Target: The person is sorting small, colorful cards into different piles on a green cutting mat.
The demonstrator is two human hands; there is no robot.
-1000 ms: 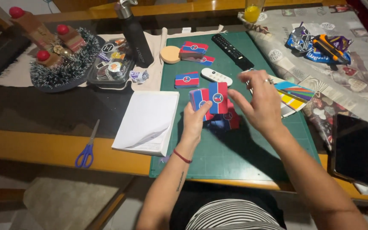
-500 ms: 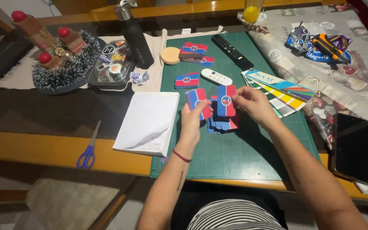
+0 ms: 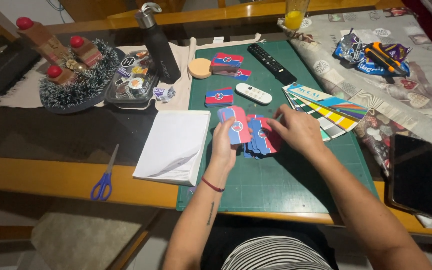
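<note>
- Your left hand (image 3: 224,142) pinches one red-and-blue card (image 3: 237,125) upright, above the green cutting mat (image 3: 286,185).
- Your right hand (image 3: 298,131), just beside that grip, presses its fingers on a fanned card bunch (image 3: 261,142); count unclear.
- Beyond the grip: two small card stacks (image 3: 219,96), two remotes (image 3: 254,93).
- Left of it: one white notepad (image 3: 173,145), one pair of scissors (image 3: 105,175).

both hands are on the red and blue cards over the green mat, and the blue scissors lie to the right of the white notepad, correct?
Not quite. The left hand and right hand are on the red and blue cards over the green mat, but the head view shows the blue scissors to the left of the white notepad, not the right.
</note>
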